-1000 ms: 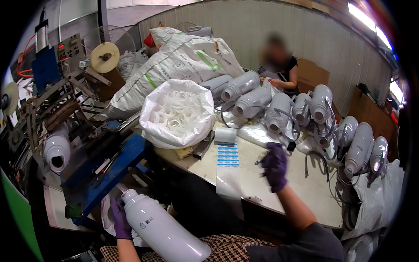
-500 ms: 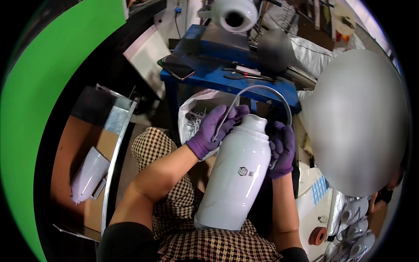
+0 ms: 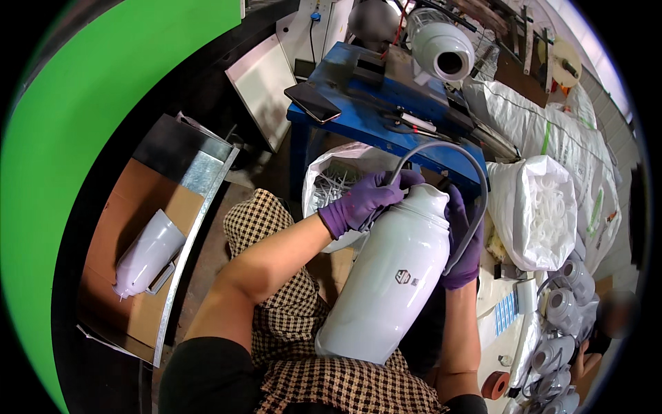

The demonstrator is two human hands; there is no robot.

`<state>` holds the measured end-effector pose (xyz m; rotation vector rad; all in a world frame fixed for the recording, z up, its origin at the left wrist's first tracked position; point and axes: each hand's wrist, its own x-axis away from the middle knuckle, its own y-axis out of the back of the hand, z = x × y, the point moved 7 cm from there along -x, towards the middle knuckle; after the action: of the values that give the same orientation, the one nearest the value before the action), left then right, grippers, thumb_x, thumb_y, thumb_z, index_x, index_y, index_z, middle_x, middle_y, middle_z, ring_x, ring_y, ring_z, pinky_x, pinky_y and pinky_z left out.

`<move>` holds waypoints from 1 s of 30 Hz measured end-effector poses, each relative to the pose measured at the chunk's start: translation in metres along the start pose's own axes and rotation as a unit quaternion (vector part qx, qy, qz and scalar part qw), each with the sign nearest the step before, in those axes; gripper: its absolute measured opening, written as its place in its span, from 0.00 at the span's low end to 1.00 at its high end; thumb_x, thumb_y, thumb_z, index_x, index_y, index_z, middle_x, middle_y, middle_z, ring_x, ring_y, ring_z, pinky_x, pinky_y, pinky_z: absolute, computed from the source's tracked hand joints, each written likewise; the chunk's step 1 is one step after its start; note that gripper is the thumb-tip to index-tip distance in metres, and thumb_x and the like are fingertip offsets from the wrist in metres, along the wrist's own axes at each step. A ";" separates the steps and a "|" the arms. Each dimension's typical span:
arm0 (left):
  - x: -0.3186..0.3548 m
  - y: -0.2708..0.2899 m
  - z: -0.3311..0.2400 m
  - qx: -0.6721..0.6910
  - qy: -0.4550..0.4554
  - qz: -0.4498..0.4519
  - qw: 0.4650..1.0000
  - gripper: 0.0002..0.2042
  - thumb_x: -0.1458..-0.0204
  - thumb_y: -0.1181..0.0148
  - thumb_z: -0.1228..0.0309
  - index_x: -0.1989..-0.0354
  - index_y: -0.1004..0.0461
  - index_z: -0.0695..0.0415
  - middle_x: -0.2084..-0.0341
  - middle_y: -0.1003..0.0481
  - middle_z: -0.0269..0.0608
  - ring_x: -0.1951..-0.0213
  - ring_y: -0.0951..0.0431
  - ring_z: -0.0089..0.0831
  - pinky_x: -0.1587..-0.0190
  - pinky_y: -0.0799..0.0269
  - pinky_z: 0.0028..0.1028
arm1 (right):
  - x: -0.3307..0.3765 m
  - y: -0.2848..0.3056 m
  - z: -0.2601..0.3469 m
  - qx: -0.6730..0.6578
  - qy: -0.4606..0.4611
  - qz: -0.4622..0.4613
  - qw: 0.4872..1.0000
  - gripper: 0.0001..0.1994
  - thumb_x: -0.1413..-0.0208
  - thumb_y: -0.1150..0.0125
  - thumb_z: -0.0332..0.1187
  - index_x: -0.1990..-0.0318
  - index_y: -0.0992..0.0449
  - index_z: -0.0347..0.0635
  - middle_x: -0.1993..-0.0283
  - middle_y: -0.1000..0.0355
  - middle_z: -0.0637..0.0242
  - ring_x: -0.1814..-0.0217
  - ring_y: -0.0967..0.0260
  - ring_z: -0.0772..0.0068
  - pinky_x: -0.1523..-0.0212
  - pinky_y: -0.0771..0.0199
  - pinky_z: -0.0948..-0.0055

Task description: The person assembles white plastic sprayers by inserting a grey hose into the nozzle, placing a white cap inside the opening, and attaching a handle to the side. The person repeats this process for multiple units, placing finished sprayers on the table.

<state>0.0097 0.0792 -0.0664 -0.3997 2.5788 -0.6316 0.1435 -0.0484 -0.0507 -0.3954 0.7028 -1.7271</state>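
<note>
A glossy light-grey plastic thermos shell [image 3: 389, 286] leans across my lap, its open neck tilted away from me. Above the neck arches a grey curved handle [image 3: 441, 146]. My left hand [image 3: 369, 200], in a purple glove, is closed on the handle's left side, against the shell's shoulder. On the other side, my right hand [image 3: 467, 259], also gloved in purple, sits between the handle's right side and the shell. Its fingers are partly hidden behind the shell and seem closed on the handle.
A blue bench [image 3: 362, 117] ahead carries a phone [image 3: 312, 102], pliers [image 3: 407, 131] and another grey shell [image 3: 445, 52]. Below it stands a bag of white pieces [image 3: 338, 162]. Right are a sack of white rings [image 3: 548, 214] and several grey shells. A carton [image 3: 103, 241] holds one shell at left.
The handle's right end has come down beside the shell's shoulder, now in front of my right hand. A large blurred grey shape at the right has gone from view. The head view has shifted.
</note>
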 end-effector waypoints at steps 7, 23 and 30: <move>0.008 -0.022 -0.042 -0.339 -0.202 -0.007 0.919 0.17 0.55 0.31 0.65 0.56 0.24 0.54 0.56 0.24 0.33 0.53 0.27 0.31 0.41 0.33 0.34 | -0.001 -0.031 -0.007 -0.040 -0.153 0.234 0.959 0.34 0.33 0.51 0.49 0.25 0.46 0.42 0.23 0.46 0.56 0.24 0.45 0.54 0.25 0.49 0.56; 0.012 -0.001 -0.032 -0.042 -0.168 -0.063 0.983 0.15 0.44 0.38 0.60 0.56 0.23 0.59 0.61 0.26 0.33 0.63 0.31 0.19 0.53 0.34 0.24 | -0.017 0.001 -0.025 0.097 -0.129 0.111 0.981 0.30 0.32 0.46 0.44 0.27 0.43 0.44 0.27 0.41 0.59 0.26 0.41 0.57 0.28 0.40 0.57; 0.002 -0.013 -0.037 0.155 -0.043 0.049 0.986 0.27 0.39 0.49 0.47 0.47 0.26 0.61 0.40 0.30 0.53 0.36 0.33 0.45 0.30 0.43 0.41 | -0.010 -0.018 -0.025 -0.082 -0.081 0.103 0.988 0.42 0.37 0.50 0.64 0.26 0.45 0.41 0.25 0.43 0.54 0.25 0.45 0.56 0.26 0.45 0.57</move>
<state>-0.0085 0.0810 -0.0314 -0.1910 2.3498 -0.9392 0.1176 -0.0303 -0.0574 -0.5509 0.7438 -1.4301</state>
